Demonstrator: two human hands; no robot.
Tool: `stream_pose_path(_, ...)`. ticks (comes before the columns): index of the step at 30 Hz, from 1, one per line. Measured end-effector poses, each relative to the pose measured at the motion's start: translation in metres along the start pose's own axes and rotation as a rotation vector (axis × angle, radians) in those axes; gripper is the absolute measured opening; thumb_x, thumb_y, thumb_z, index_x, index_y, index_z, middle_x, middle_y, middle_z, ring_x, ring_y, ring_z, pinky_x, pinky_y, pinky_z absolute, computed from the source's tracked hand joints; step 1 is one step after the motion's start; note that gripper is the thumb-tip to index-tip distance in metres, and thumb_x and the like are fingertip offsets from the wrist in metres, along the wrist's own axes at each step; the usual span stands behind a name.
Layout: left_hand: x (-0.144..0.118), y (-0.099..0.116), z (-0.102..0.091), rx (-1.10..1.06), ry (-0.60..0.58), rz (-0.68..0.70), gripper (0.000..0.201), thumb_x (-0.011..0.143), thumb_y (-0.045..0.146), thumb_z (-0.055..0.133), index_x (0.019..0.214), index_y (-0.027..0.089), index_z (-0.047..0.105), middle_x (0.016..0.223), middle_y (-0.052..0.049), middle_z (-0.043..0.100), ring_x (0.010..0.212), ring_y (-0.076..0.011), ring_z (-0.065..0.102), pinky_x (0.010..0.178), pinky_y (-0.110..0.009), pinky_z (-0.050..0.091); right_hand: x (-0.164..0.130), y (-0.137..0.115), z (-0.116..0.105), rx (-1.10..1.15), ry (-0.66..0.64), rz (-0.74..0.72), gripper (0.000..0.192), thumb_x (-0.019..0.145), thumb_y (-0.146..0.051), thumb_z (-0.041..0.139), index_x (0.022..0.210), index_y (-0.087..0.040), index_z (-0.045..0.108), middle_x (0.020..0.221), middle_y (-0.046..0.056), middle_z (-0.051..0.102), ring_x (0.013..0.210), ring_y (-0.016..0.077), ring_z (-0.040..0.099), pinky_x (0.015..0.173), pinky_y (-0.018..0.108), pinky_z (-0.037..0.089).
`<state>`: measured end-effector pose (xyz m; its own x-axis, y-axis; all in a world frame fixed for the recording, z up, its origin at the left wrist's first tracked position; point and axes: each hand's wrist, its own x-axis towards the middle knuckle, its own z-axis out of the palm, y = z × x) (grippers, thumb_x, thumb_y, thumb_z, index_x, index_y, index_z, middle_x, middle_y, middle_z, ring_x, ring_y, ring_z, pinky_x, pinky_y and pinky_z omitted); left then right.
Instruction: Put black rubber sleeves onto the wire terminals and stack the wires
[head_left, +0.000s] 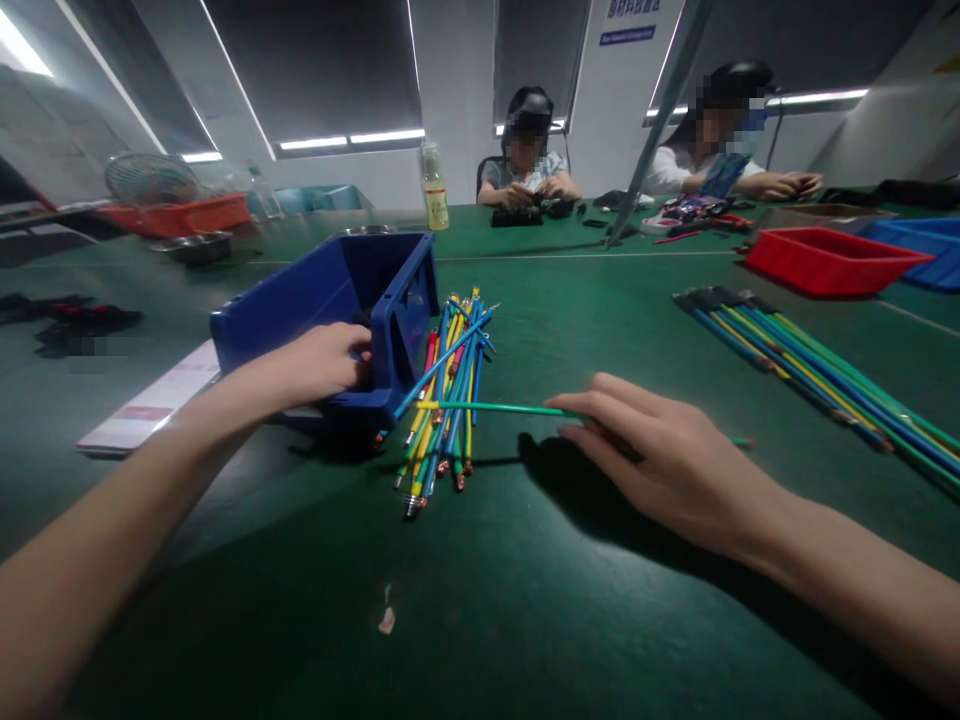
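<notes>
My right hand (652, 455) pinches a thin green wire (510, 408) between thumb and fingers, with the wire's yellow end pointing left over a pile of cut wires (450, 400). The pile is blue, yellow, green and red, with bare copper or metal ends. My left hand (326, 362) reaches into the front opening of a dark blue plastic bin (300, 300). Its fingertips are hidden behind the bin's front wall, so what they touch does not show. One blue wire leans across the pile against the bin's corner.
Bundled longer wires (817, 360) lie at right. A red tray (832, 262) and a blue tray (915, 250) stand behind them. A booklet (142, 410) lies left of the bin. A bottle (434, 190) stands at the back. Two people sit across the table.
</notes>
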<state>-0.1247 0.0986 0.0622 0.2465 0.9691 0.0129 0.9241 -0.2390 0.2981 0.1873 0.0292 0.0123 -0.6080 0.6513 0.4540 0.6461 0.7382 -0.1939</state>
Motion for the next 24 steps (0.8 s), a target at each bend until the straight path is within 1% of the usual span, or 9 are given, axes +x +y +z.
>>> stream_pose_path(2,-0.005,0.005,-0.002,-0.061,-0.081,0.016,0.026,0.068,0.019,0.048,0.082,0.014,0.070,0.079,0.000,0.073,0.073,-0.0187,0.064,0.071,-0.029,0.052,0.000,-0.002,-0.001,0.003,0.033,-0.008,0.020,0.094,-0.029,0.048,0.093,-0.015,0.062,0.078,0.003,0.057,0.061,0.0114,0.053,0.054,0.025,0.039)
stream_pose_path(4,-0.011,0.010,-0.004,-0.123,-0.144,0.040,0.028,0.072,0.016,0.044,0.086,0.012,0.068,0.076,0.003,0.072,0.074,-0.0148,0.062,0.072,-0.026,0.050,-0.001,-0.003,-0.002,0.014,0.041,-0.026,0.021,0.095,-0.028,0.048,0.089,-0.015,0.062,0.075,0.002,0.055,0.060,0.0108,0.052,0.054,0.025,0.038)
stream_pose_path(6,-0.015,0.015,-0.005,-0.169,-0.175,0.054,0.026,0.074,0.015,0.043,0.085,0.011,0.067,0.070,0.006,0.069,0.070,-0.0111,0.059,0.071,-0.024,0.049,-0.002,-0.004,-0.003,0.035,0.007,-0.025,0.021,0.096,-0.022,0.044,0.104,-0.015,0.062,0.083,0.004,0.057,0.066,0.0114,0.055,0.059,0.025,0.041)
stream_pose_path(9,-0.018,0.019,-0.005,-0.216,-0.198,0.054,0.023,0.072,0.010,0.044,0.079,0.010,0.066,0.060,0.008,0.064,0.063,-0.0078,0.055,0.067,-0.021,0.048,-0.002,-0.008,-0.002,0.065,-0.072,-0.047,0.039,0.094,-0.010,0.037,0.130,-0.019,0.050,0.099,0.007,0.058,0.077,0.0128,0.058,0.065,0.025,0.045)
stream_pose_path(12,-0.018,0.021,-0.006,-0.238,-0.195,0.044,0.021,0.070,0.005,0.043,0.073,0.010,0.064,0.056,0.009,0.061,0.057,-0.0063,0.052,0.064,-0.020,0.048,-0.002,-0.012,-0.001,0.075,-0.103,-0.048,0.038,0.094,-0.012,0.036,0.127,-0.019,0.053,0.098,0.007,0.060,0.077,0.0136,0.058,0.065,0.025,0.046)
stream_pose_path(14,-0.017,0.020,-0.006,-0.238,-0.173,0.041,0.019,0.071,0.005,0.044,0.071,0.011,0.063,0.055,0.009,0.060,0.056,-0.0062,0.051,0.062,-0.020,0.047,-0.001,-0.012,-0.001,0.075,-0.102,-0.028,0.029,0.096,-0.021,0.040,0.118,-0.018,0.059,0.092,0.006,0.061,0.074,0.0134,0.058,0.064,0.026,0.046)
stream_pose_path(17,-0.017,0.019,-0.006,-0.206,-0.108,0.037,0.019,0.074,0.009,0.046,0.078,0.010,0.064,0.061,0.007,0.063,0.062,-0.0079,0.054,0.064,-0.020,0.047,-0.001,-0.011,-0.001,0.050,-0.102,-0.022,0.026,0.097,-0.030,0.043,0.109,-0.019,0.063,0.087,0.004,0.060,0.070,0.0123,0.057,0.060,0.024,0.043)
stream_pose_path(21,-0.017,0.019,-0.004,-0.066,0.046,-0.003,0.024,0.075,0.013,0.046,0.089,0.008,0.064,0.068,0.004,0.065,0.069,-0.0122,0.057,0.065,-0.023,0.047,-0.002,-0.010,-0.002,0.022,-0.104,-0.053,0.028,0.097,-0.022,0.040,0.118,-0.020,0.058,0.085,0.002,0.058,0.064,0.0104,0.053,0.054,0.023,0.036)
stream_pose_path(24,-0.019,0.021,-0.004,0.039,0.157,0.000,0.024,0.078,0.019,0.048,0.092,0.010,0.064,0.083,-0.002,0.068,0.077,-0.0167,0.060,0.071,-0.028,0.047,-0.002,-0.009,-0.001,0.006,-0.108,-0.067,0.028,0.096,-0.018,0.038,0.117,-0.019,0.057,0.087,0.002,0.057,0.063,0.0103,0.052,0.054,0.024,0.035)
